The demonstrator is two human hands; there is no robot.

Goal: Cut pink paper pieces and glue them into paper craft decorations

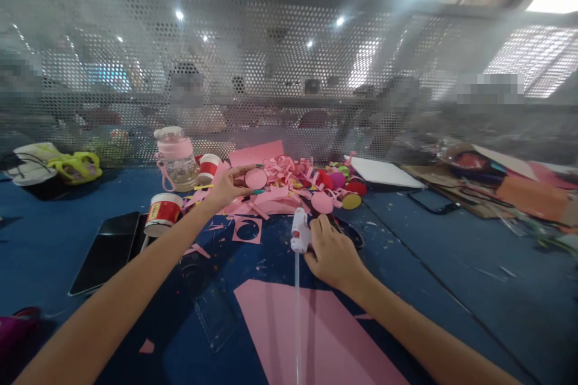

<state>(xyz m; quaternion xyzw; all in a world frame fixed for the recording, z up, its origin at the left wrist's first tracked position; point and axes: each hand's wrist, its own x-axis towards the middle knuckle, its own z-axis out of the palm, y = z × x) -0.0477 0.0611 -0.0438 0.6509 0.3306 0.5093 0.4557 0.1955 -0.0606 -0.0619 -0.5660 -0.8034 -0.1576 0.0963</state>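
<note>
My left hand [229,187] pinches a round pink paper disc [255,178] by its edge, in front of a heap of pink paper strips [284,171]. Closed around a white glue gun [300,233] is my right hand [333,249]; a long clear glue stick [297,313] runs from the gun's rear toward me. A pink square with a round hole [247,229] lies on the table between my hands. Under the glue stick is a large pink sheet [325,331]. More discs, such as a pink one [322,203] and a yellow one [351,201], lie right of the heap.
On the left are a paper cup [163,214], a black tablet-like slab [106,252] and a pink-lidded bottle [175,159]. A white board [383,172] and folded papers [533,192] lie at the right. A perforated metal screen [271,72] stands behind the blue table [433,295].
</note>
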